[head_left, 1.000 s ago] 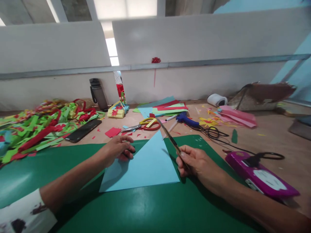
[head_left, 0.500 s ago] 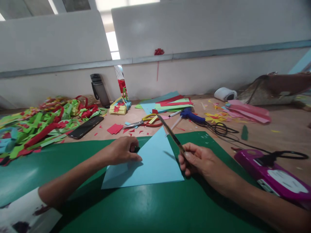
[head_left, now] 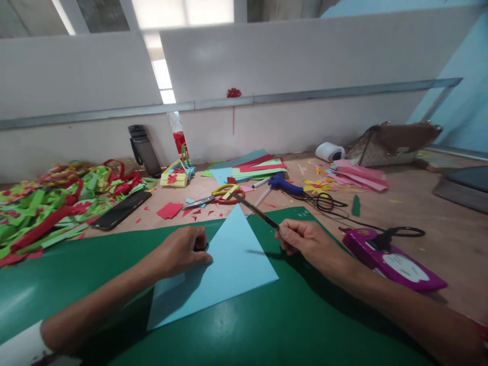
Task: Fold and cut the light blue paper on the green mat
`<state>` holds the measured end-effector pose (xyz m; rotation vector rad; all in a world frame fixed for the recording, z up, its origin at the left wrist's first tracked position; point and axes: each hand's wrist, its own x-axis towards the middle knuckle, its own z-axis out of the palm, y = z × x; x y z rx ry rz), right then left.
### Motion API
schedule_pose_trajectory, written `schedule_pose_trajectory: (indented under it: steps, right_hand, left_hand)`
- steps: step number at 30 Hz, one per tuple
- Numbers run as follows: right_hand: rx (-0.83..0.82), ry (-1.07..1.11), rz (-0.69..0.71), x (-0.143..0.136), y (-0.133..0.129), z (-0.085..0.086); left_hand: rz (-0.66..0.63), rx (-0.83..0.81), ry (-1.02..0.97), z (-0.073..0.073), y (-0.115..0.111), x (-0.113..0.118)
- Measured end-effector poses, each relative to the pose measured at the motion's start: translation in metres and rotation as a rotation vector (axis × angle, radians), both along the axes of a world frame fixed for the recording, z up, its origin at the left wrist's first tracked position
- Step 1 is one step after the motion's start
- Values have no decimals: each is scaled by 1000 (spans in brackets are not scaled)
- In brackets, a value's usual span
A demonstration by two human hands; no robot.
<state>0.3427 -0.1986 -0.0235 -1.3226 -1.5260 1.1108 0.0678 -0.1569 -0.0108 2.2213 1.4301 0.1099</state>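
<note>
A light blue sheet of paper (head_left: 224,269), folded to a triangle with its point away from me, lies on a green mat (head_left: 236,335). My left hand (head_left: 186,251) rests at its left edge, fingers curled; a small dark thing shows between them, too hidden to name. Off the paper's right side, my right hand (head_left: 305,241) grips a long thin dark blade (head_left: 259,210) by its near end. The blade is held above the mat, slanting toward the paper's point, and its exact kind is unclear.
Beyond the mat lie scissors (head_left: 208,200), a blue glue gun (head_left: 284,184) with its cord, a marker (head_left: 260,183) and coloured sheets (head_left: 244,168). Paper strips (head_left: 49,208), a phone (head_left: 122,210) and a bottle (head_left: 145,151) are left; a purple power strip (head_left: 392,259) is right.
The view has swung right, so things sit further left. The blue paper has turned slightly, its left corner nearer me. The blade in my right hand now slants lower.
</note>
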Motion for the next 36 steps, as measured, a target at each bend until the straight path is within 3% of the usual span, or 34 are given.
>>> schedule_pose_trajectory:
  steps: [9,15,19,24,30,36]
  right_hand:
    - [28,-120,11,12,1,-3]
    - [74,-290,-74,25,3,-7]
    - [85,-322,-60,23,-2,-8]
    - [128,-410,-12,13,-10,-6]
    - [101,-425,42,7,-13,-7]
    - [119,-470,13,6,-11,-3]
  left_hand:
    - [-6,-37,1,4,-11,0]
    - [-40,-71,11,7,-19,3]
    - [-48,18,119,14,-31,5]
    - [-136,86,191,10,-41,4]
    - [-16,-35,86,7,-33,3]
    - [-151,-174,-84,4,-9,-9]
